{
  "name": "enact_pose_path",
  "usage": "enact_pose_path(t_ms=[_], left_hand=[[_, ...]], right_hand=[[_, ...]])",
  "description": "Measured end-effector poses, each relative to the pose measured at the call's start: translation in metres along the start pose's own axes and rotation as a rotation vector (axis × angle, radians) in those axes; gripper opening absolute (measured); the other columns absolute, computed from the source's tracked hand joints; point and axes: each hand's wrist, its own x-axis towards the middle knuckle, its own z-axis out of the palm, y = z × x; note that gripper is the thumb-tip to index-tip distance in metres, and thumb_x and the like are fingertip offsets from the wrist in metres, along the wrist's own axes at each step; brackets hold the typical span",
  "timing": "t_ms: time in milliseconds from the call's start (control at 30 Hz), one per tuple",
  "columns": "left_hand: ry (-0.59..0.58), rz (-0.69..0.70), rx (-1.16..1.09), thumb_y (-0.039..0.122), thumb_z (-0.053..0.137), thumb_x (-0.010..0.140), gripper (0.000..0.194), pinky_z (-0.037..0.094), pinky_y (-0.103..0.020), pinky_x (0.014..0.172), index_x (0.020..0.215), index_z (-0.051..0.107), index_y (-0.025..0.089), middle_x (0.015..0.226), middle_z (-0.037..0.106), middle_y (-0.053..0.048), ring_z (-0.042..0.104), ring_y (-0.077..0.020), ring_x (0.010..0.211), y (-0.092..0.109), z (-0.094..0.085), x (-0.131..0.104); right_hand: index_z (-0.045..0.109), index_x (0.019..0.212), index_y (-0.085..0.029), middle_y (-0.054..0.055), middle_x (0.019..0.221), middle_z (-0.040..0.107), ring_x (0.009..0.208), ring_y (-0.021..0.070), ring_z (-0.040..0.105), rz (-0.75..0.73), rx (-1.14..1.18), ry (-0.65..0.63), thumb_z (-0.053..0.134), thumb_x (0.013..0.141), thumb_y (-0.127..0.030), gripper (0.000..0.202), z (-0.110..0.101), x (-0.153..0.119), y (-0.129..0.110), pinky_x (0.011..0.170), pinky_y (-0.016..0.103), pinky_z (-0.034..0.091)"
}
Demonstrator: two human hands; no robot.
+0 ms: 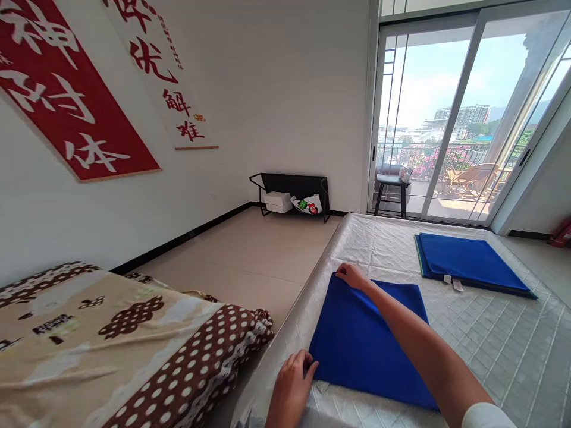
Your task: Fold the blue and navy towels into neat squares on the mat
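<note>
A folded blue cloth [366, 345] lies flat on the light grey quilted mattress [379, 244]. My left hand [294, 380] is at its near left corner, thumb and fingers pinching the edge. My right hand [352, 277] reaches across to the far left corner and grips it between thumb and fingers; my right forearm passes over the cloth and covers part of it. Farther right on the mattress rests a stack of folded blue cloths [473, 258], with white tags at its near edge and a green edge on its left side.
At the left is a bed with a brown polka-dot cover [178, 368]. A black rack [294, 181] with white boxes [277, 201] stands by the far wall. A black stool [392, 180] shows near the sliding glass door [428, 119]. Tiled floor runs between bed and mattress.
</note>
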Motion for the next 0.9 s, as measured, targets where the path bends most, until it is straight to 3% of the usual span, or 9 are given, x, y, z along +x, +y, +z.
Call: enact_pose_path(t_ms=[100,200,333,467,600,767,900], left_hand=[[0.009,-0.003,-0.086,0.029,0.048,0.088,0.016,0.051,-0.032,0.083,0.081,0.062,0.025,0.092,0.075,-0.005,0.071,-0.0232,0.091,0.0,-0.004,0.001],[0.093,-0.002,-0.167,0.035,0.048,0.087,0.018,0.053,-0.034,0.081,0.087,0.064,0.027,0.091,0.076,-0.004,0.072,-0.0246,0.089,-0.001,-0.016,0.003],[0.274,0.114,-0.268,0.054,0.049,0.085,0.035,0.056,-0.038,0.086,0.099,0.068,0.029,0.099,0.077,-0.006,0.072,-0.0276,0.094,0.011,-0.054,0.006],[0.425,0.276,-0.338,0.074,0.048,0.079,0.05,0.057,-0.037,0.085,0.089,0.07,0.031,0.093,0.076,-0.004,0.071,-0.0261,0.089,0.05,-0.106,-0.002],[0.502,0.265,-0.446,0.082,0.057,0.069,0.055,0.059,-0.035,0.079,0.085,0.072,0.032,0.088,0.076,0.0,0.072,-0.0249,0.084,0.098,-0.144,-0.019],[0.57,0.268,-0.565,0.077,0.072,0.058,0.05,0.061,-0.033,0.074,0.079,0.075,0.032,0.082,0.078,0.001,0.073,-0.0247,0.081,0.144,-0.167,-0.03],[0.53,0.284,-0.614,0.067,0.081,0.048,0.048,0.06,-0.03,0.068,0.074,0.076,0.028,0.077,0.077,0.0,0.073,-0.0235,0.078,0.167,-0.174,-0.025]], right_hand=[[0.07,0.103,-0.019,0.004,0.099,0.075,0.092,0.0164,0.068,-0.056,0.062,0.038,0.059,0.095,-0.025,0.015,-0.028,-0.012,-0.001,0.081,0.025,0.049],[0.069,0.106,-0.02,0.004,0.101,0.075,0.091,0.0165,0.068,-0.103,0.134,0.131,0.055,0.096,-0.032,0.021,-0.066,-0.033,0.0,0.083,0.028,0.05],[0.071,0.105,-0.022,0.002,0.094,0.074,0.089,0.0174,0.068,-0.187,0.295,0.311,0.058,0.092,-0.038,0.025,-0.123,-0.072,0.006,0.085,0.032,0.051],[0.072,0.103,-0.024,0.002,0.095,0.075,0.089,0.0179,0.068,-0.218,0.404,0.462,0.06,0.088,-0.049,0.032,-0.174,-0.118,0.01,0.086,0.034,0.052],[0.07,0.098,-0.022,0.002,0.093,0.074,0.088,0.0189,0.067,-0.198,0.558,0.636,0.067,0.079,-0.06,0.042,-0.211,-0.165,0.012,0.081,0.034,0.054],[0.07,0.093,-0.022,0.001,0.084,0.073,0.085,0.019,0.067,-0.179,0.637,0.794,0.073,0.072,-0.065,0.048,-0.239,-0.222,0.01,0.08,0.035,0.054],[0.069,0.086,-0.023,0.0,0.078,0.071,0.079,0.0185,0.066,-0.156,0.642,0.865,0.075,0.071,-0.066,0.046,-0.25,-0.258,0.008,0.073,0.033,0.054]])
